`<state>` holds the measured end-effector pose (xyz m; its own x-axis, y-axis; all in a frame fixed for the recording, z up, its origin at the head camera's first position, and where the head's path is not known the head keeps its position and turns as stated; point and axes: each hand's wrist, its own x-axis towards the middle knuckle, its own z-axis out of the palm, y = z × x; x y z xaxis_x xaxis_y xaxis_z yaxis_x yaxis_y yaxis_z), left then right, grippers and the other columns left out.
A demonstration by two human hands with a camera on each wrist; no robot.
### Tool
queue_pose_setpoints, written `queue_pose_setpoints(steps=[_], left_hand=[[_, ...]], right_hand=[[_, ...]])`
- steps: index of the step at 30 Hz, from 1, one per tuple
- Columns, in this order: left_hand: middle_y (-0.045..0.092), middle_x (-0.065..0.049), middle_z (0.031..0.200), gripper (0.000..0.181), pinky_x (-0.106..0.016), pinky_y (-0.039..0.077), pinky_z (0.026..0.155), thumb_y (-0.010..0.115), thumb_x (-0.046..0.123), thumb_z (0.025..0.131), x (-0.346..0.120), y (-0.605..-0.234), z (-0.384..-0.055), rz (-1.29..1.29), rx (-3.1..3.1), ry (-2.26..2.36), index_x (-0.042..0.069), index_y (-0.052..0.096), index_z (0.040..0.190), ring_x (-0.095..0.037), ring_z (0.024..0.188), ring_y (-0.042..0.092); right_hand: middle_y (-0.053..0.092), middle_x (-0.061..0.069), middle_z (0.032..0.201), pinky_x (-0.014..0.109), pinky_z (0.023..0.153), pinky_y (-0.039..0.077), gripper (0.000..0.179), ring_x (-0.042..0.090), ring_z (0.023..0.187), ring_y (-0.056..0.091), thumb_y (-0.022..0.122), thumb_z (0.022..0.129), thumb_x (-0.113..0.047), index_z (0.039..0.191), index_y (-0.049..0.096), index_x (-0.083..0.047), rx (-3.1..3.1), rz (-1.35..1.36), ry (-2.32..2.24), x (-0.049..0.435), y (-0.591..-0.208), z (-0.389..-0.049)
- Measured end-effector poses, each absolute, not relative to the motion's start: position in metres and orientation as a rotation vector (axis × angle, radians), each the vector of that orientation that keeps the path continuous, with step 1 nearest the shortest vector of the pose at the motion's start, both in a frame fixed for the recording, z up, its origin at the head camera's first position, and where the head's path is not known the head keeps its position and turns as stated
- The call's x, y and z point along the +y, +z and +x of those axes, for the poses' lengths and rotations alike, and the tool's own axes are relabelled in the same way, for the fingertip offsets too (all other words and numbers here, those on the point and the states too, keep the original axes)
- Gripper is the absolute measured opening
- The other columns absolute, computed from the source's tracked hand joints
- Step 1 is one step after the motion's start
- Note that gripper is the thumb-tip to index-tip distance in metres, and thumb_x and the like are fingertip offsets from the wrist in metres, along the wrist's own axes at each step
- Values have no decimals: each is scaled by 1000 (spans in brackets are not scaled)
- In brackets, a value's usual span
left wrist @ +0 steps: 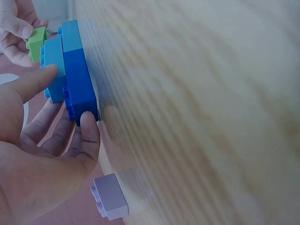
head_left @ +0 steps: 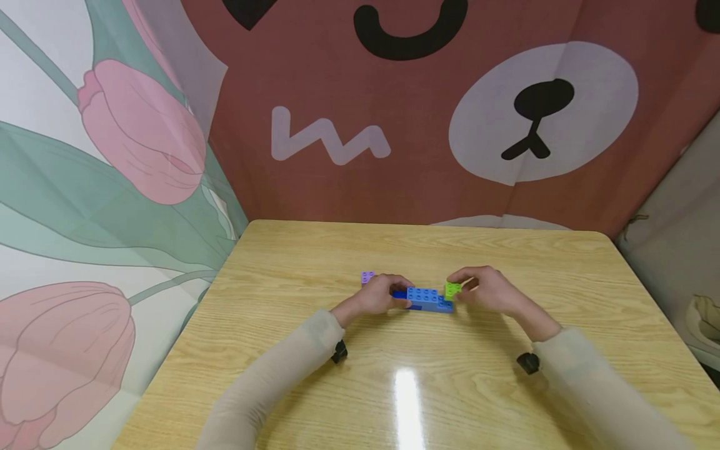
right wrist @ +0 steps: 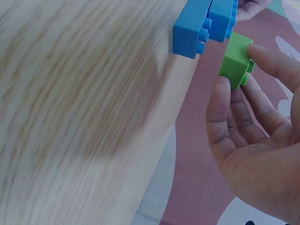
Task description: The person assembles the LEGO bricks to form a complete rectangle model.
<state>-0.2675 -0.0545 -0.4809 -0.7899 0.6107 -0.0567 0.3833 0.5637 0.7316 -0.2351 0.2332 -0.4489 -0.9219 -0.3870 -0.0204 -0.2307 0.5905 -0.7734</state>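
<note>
A light blue building brick (head_left: 423, 295) sits on top of a lower row made of a dark blue brick (left wrist: 81, 86) at the left and another light blue brick (right wrist: 185, 40) at the right. My left hand (head_left: 378, 295) grips the left end of this stack, thumb and fingers on opposite sides. In my right hand (head_left: 494, 291) a small lime green brick (right wrist: 235, 61) is pinched between thumb and fingertips. The green brick is by the stack's right end, beside the upper brick; in the right wrist view it looks apart from the lower studs.
A small light purple brick (head_left: 367, 276) stands on the wooden table (head_left: 315, 256), just behind and left of my left hand. Behind the table's far edge hangs a printed cloth (head_left: 315, 194). Glare from a light (head_left: 407, 400) lies on the near tabletop.
</note>
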Motion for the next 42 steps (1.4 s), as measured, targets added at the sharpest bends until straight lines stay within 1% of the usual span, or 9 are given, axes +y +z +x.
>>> queue_pose_setpoints(steps=[8,15,30,42], left_hand=[[69,2,114,35,-25,49,86,78,19,94,-54,-480,-267,793,2489,1072,11,69,127,-7,97,61],[69,2,114,35,-25,49,85,78,19,94,-54,-480,-267,776,2483,1083,12,69,127,-7,96,61],[69,3,109,33,-24,49,84,78,17,94,-53,-481,-267,772,2484,1085,11,70,125,-7,93,61],[70,2,110,33,-23,50,83,78,17,93,-54,-480,-267,777,2466,1109,10,70,124,-7,92,62]], right_hand=[[68,14,116,36,74,55,33,26,96,66,79,89,-8,121,72,-3,2628,-517,-1243,228,-452,-236],[68,14,115,36,73,55,32,25,93,66,79,88,-6,120,72,-2,2633,-524,-1240,225,-455,-236],[68,14,115,35,71,53,30,25,91,64,78,89,-5,119,73,-3,2605,-456,-1227,218,-459,-235],[69,12,113,34,70,53,30,23,89,64,80,88,-6,118,75,-4,2636,-462,-1201,216,-462,-235]])
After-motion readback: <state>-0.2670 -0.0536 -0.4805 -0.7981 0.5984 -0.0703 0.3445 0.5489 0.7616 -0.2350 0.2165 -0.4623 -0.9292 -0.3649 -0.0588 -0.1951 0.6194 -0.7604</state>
